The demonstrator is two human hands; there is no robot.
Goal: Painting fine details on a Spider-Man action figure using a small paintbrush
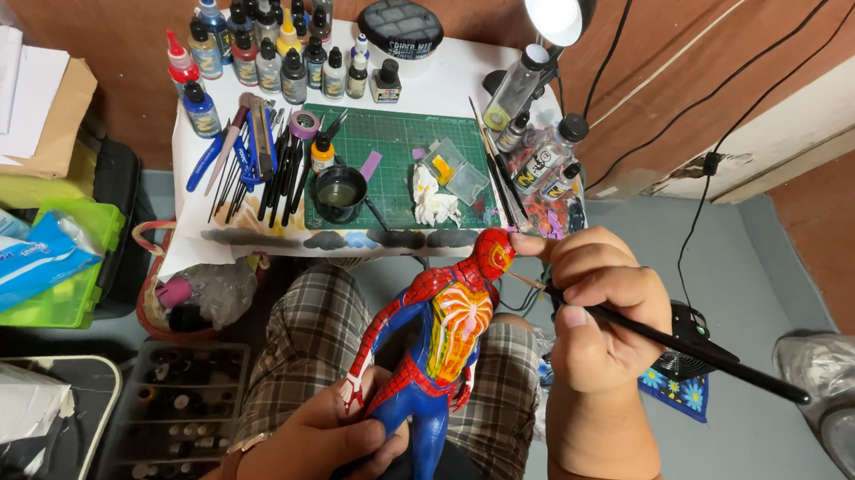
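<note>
Figurine, a red-and-blue costumed hero with an orange-gold spider emblem across its back, stands upright between the two hands, above the person's plaid shorts. Beyond both hands lies the small white desk, its edge just past the figurine's head. On it, straight ahead of the hands, sits a green cutting mat carrying a black cup of murky liquid, a crumpled white tissue and a small clear tray. Farther back a cluster of dropper paint bottles lines the desk, with a round dark jar beside it. A row of brushes and tools lies left of the mat. A lit desk lamp hangs above the right hand's far side, with taller bottles below it.

The left hand is clamped around the figurine's thighs and hip, fingers wrapped at the front. The right hand is closed on a thin black paintbrush, pinched between thumb and fingers; its handle runs out to the right. The brush's pale tip meets the side of the figurine's red head, and the forefinger rests against that head.

To the left hand's left, a green plastic box holds blue packets, and a tray of small bottles sits on the floor.
</note>
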